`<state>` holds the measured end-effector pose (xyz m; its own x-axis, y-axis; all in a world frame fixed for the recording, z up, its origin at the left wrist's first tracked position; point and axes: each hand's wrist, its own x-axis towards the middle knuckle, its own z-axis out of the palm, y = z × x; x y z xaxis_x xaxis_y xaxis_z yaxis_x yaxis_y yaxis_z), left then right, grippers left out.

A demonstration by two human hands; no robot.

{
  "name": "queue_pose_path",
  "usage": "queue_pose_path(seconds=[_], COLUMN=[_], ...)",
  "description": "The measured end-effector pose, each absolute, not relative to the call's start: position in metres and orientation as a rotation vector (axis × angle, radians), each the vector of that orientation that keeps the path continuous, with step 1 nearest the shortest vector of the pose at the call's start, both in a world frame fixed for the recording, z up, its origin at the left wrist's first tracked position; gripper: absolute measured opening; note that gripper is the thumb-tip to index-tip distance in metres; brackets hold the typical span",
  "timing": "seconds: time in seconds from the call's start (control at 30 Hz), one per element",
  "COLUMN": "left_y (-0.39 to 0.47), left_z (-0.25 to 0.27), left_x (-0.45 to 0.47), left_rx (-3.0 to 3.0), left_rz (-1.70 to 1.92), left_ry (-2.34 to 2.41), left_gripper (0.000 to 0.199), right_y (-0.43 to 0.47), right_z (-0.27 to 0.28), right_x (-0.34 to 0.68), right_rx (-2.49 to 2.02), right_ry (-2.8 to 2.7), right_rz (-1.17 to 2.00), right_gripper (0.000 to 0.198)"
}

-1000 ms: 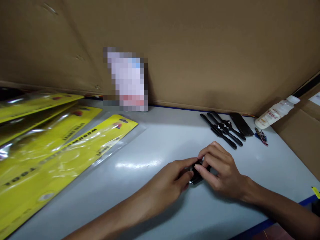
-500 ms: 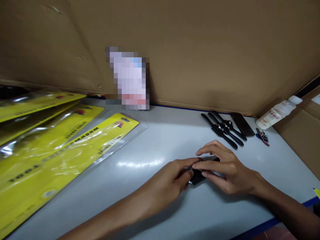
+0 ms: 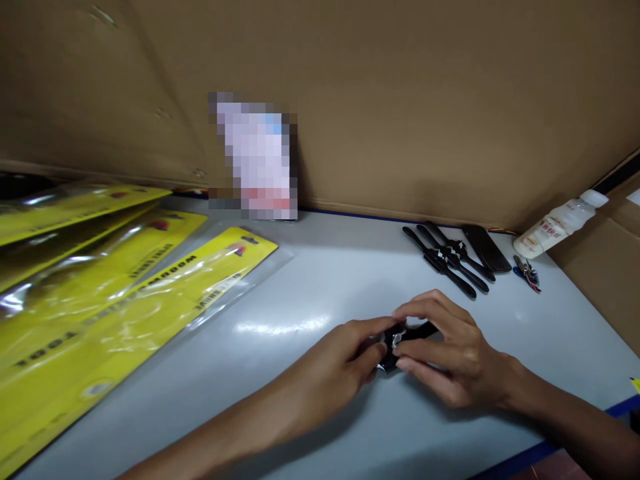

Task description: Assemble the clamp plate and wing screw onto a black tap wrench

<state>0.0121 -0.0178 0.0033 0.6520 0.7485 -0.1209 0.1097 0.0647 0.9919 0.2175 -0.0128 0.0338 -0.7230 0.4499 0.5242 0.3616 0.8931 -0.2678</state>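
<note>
A black spokeshave (image 3: 391,359) with a small silver part at its middle is between my hands, low over the grey tabletop. My left hand (image 3: 345,353) is closed around its left end, thumb and fingers pinching it. My right hand (image 3: 457,350) comes from the other side with bent fingers. Its fingertips press on the tool's middle, by the silver part, and one finger reaches its far edge. A black handle shows beneath the right fingers. Much of the tool is covered by my fingers.
Several more black spokeshaves (image 3: 453,259) lie together behind my right hand. Beside them are a dark phone (image 3: 486,249), a small bunch of keys (image 3: 527,273) and a tilted white bottle (image 3: 557,227). Yellow tool packages (image 3: 125,327) cover the left side. Cardboard walls (image 3: 380,113) stand behind.
My right fingers have shifted on the spokeshave and spread slightly, uncovering the silver part at its middle. My left hand keeps its grip in the same place.
</note>
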Motion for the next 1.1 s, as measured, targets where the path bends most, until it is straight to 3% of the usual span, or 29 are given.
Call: queue_pose_path(seconds=[0.27, 0.57, 0.87, 1.1], left_y=[-0.0184, -0.0190, -0.0191, -0.0185], left_z=[0.0044, 0.0062, 0.0071, 0.0066], left_x=[0.0123, 0.0109, 0.0116, 0.0111], left_rx=[1.501, 1.513, 1.538, 1.521], left_rz=[0.579, 0.587, 0.555, 0.543], left_ry=[0.764, 0.787, 0.813, 0.798], left_gripper=[0.030, 0.040, 0.030, 0.027], right_y=[-0.0128, -0.0140, -0.0183, -0.0155], right_z=[0.0395, 0.0376, 0.0360, 0.0364], right_x=[0.2178, 0.2174, 0.2134, 0.2152], right_rx=[-0.672, -0.689, -0.613, -0.656], right_ry=[-2.477, -2.469, -2.462, -2.464], right_rz=[-0.051, -0.035, 0.059, -0.053], right_gripper=[0.013, 0.015, 0.014, 0.014])
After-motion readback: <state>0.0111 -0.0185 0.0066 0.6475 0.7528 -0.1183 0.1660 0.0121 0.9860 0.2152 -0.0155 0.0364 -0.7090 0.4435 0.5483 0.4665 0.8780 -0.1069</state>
